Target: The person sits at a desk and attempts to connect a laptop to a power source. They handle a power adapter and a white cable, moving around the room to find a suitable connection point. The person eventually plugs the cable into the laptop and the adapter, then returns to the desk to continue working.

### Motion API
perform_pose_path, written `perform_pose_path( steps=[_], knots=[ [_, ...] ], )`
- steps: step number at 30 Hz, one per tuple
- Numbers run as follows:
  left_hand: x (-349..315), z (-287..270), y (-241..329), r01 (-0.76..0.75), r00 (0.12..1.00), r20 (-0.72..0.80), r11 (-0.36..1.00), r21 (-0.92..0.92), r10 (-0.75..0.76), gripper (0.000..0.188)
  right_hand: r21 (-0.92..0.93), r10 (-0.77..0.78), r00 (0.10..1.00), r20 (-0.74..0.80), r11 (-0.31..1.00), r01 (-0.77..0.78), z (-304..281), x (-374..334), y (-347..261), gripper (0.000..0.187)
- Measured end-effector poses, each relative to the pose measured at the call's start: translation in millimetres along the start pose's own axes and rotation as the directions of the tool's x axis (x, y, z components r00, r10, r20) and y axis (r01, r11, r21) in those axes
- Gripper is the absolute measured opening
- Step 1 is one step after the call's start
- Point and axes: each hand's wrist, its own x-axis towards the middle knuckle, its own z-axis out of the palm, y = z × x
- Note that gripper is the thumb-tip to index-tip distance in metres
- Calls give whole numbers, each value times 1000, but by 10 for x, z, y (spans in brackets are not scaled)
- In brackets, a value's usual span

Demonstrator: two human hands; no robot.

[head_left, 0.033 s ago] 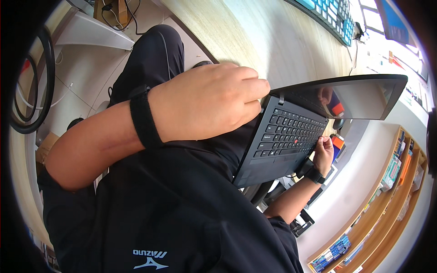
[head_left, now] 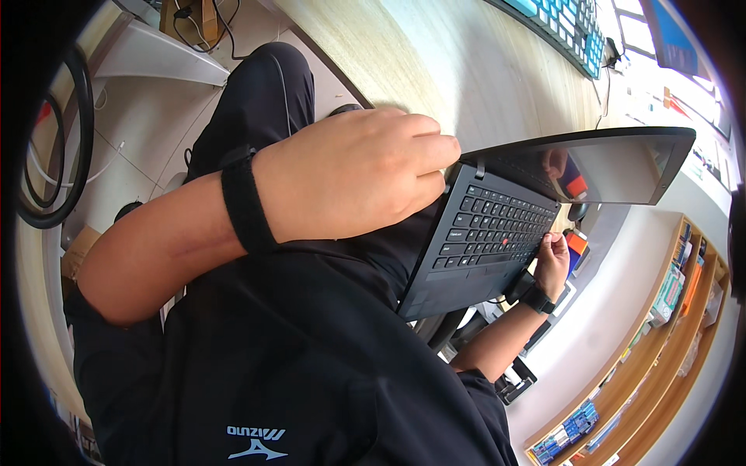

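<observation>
A black laptop [head_left: 497,225] stands unfolded at the centre right, tilted, its dark glossy screen [head_left: 622,167] leaning away and a small red dot amid its keys. My left hand [head_left: 365,171], with a black band round the wrist, grips the laptop's left side by the hinge; its fingertips are hidden behind the edge. On the opposite side, my right hand [head_left: 553,260] holds the laptop's right edge, fingers bent together near the keyboard. A black watch or band circles that wrist too. The screen reflects a hand and an orange patch.
A light wooden desk [head_left: 404,54] lies beyond the laptop, bearing a teal and black keyboard [head_left: 571,31]. An orange and blue box [head_left: 576,242] is past my right hand. Wooden shelves [head_left: 653,365] stand far right. Black cables [head_left: 78,132] hang at the left.
</observation>
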Motion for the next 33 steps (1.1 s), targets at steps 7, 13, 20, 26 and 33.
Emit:
perform_pose_path(
  steps=[7, 13, 20, 26, 33],
  knots=[
    [-6, -23, -3, 0, 1000, 22, 1000, -21, 0, 12, 20, 3, 1000, 7, 1000, -3, 16, -30, -32, 11],
    [15, -85, -10, -4, 996, 84, 999, -42, 7, 14, 1, -1, 1000, -15, 1000, 1, 49, -38, -26, 12],
    [-27, -343, -15, 118, 991, 77, 989, -90, -111, 14, -30, -30, 999, 30, 999, 31, -24, 49, -33, 10],
    [-4, -297, -1, 48, 993, 110, 999, 6, -48, 15, -99, -28, 1000, 0, 995, 28, -83, 41, 213, 8],
    [-134, -419, 134, 189, 974, 116, 981, 50, -194, 17, -314, -167, 970, -176, 944, 106, 323, -521, -200, 57]
  ],
)
